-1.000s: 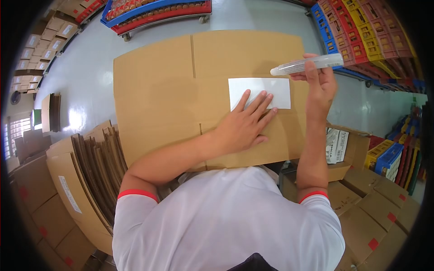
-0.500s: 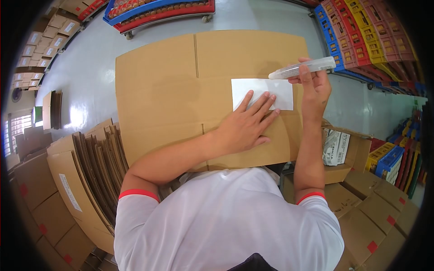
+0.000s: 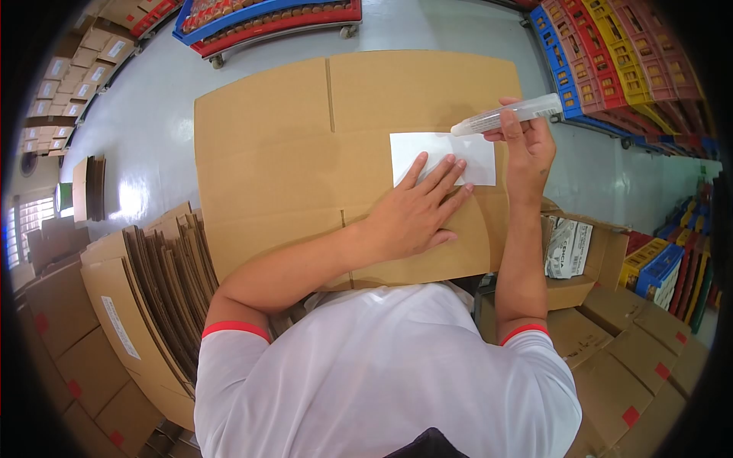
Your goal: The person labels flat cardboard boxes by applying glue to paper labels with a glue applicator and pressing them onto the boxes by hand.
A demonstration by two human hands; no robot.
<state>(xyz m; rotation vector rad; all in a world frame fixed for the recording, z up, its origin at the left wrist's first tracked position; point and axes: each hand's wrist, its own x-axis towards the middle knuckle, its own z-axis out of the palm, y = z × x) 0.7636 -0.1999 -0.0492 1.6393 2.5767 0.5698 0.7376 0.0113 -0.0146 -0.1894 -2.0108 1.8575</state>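
A flattened cardboard box [image 3: 267,168] lies in front of me. Near its right side rests a white paper label [image 3: 412,145], and my left hand [image 3: 416,206] lies on it, palm down with the fingers spread. My right hand [image 3: 527,141] is closed around a clear liquid glue tube [image 3: 496,118], held slantwise just above the label. The tube's pale tip points left and down at the label's far edge; whether it touches the paper I cannot tell.
Upright flattened cartons [image 3: 164,267] stand packed at my left. On the right are an opened carton [image 3: 603,259] with printed packs inside and closed cartons [image 3: 634,366]. Stacked coloured crates [image 3: 603,53] stand at the far right, and a wheeled crate trolley [image 3: 275,30] at the back.
My right hand and the glue tube have shifted very slightly left. The left hand and the label stay in place.
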